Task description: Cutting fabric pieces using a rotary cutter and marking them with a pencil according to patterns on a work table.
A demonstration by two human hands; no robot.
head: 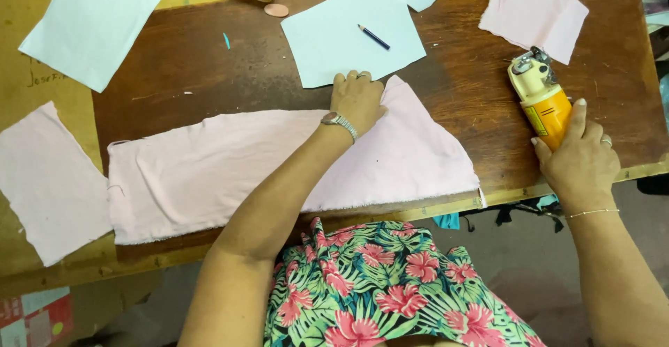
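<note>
A wooden table (pixel 209 61) fills the view from above, seen by a person in a floral dress sitting at its near edge. Across the middle lies the largest thing on it, a long pink cloth (pixel 209 173), flat, running from the left side to a point near the right.

The left hand (pixel 357 99) rests palm down on the cloth's upper edge, a watch on its wrist, fingers together and pressed flat, fingertips curled at the edge. The right hand (pixel 582 162) is closed around the orange body of an electric cutter (pixel 540 96), which lies on bare wood, well apart from the cloth, its metal head pointing away.

Other pieces lie around: 1 pale blue paper sheet (pixel 90 23) at the far left, 1 more sheet (pixel 341 37) just beyond the left hand with a pencil (pixel 374 37) on it, a pink scrap (pixel 533 12) at the far right and another pink piece (pixel 45 180) at the left.

To work well here, the flat hand should keep the cloth smooth and unmoving, fingers well clear of the cutter's head, and the cutter should meet the cloth edge squarely.
</note>
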